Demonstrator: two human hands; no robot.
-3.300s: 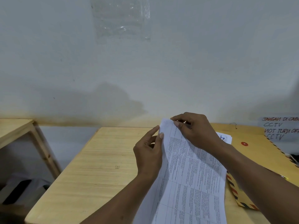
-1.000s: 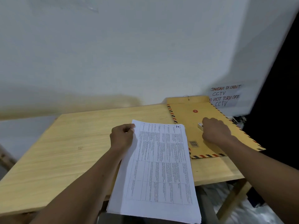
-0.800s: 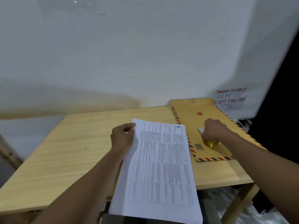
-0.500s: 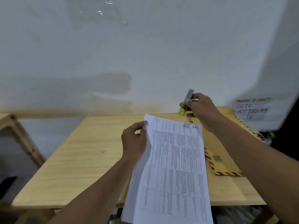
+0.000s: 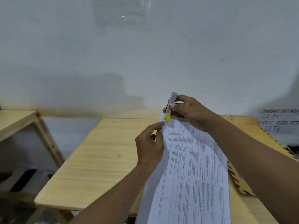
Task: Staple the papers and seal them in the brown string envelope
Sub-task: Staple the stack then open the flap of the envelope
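above table (image 5: 100, 159) | left hand (image 5: 149, 145) grip pinches papers (image 5: 192, 172) | right hand (image 5: 192, 112) grip clasps stapler (image 5: 170, 106)

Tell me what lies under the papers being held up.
Under the papers show the wooden table and, at their right edge, the brown envelope with its striped border. How far the envelope reaches beneath the sheets is hidden by them and the right arm.

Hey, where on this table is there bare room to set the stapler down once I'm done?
Bare wood lies left of your left hand, out to the table edge. The right side is crowded: the papers and brown envelope cover it under your right hand with the stapler.
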